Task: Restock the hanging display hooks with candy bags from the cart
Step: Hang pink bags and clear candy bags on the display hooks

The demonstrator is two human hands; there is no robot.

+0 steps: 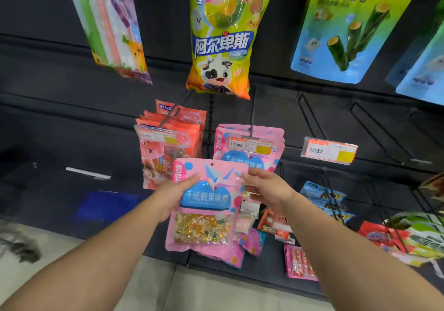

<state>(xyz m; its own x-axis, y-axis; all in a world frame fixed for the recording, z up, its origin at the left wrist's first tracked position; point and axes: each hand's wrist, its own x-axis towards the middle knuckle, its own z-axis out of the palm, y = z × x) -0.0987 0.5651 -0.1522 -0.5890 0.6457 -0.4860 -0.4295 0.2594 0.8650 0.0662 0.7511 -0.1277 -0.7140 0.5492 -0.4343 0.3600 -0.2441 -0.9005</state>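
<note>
Dark hook wall, two hands holding one pink bag

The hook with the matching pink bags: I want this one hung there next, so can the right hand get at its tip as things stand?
Probably yes. The hook juts out just above the right hand, with nothing between them. But that hand pinches the pink bag, as does the left hand, and the price tag sits at the hook's tip.

Pink candy bag at frame centre: "千纸鹤果味糖" on its blue banner. Yellow-green lollipop bag at top centre: "阿尔卑斯", "100%". Blue bag at upper right: "海苔肉松卷". Orange price tags at right of centre: barcodes, print too small to read.
</note>
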